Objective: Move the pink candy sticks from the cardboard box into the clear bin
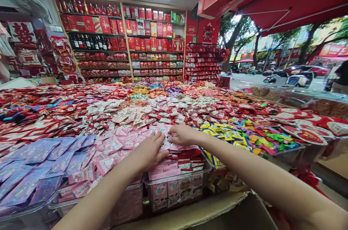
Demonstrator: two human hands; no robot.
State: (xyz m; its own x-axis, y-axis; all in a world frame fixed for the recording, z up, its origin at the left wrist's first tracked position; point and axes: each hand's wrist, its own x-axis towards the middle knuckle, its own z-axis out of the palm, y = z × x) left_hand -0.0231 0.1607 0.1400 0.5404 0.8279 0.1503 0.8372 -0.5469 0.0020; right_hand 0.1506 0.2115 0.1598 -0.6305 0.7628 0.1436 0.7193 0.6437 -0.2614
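Observation:
My left hand [149,152] rests on pink packets in the middle of the display, its fingers spread forward and its thumb out to the right. Just right of it, my right hand [183,135] reaches in from the right, fingers bent over a pink and white packet [165,144]; whether it grips the packet cannot be made out. Red and white packets [190,164] lie in front of both hands, inside a clear plastic bin [176,190]. Pink packets [114,145] spread to the left, and yellow and blue packets [231,134] lie to the right.
Purple packets [35,161] fill the near left. An open cardboard box [206,213] stands at the front edge, below my forearms. Colourful small packets [269,137] and round red packs [307,134] lie at the right. Shelves [127,45] with bottles and boxes stand behind.

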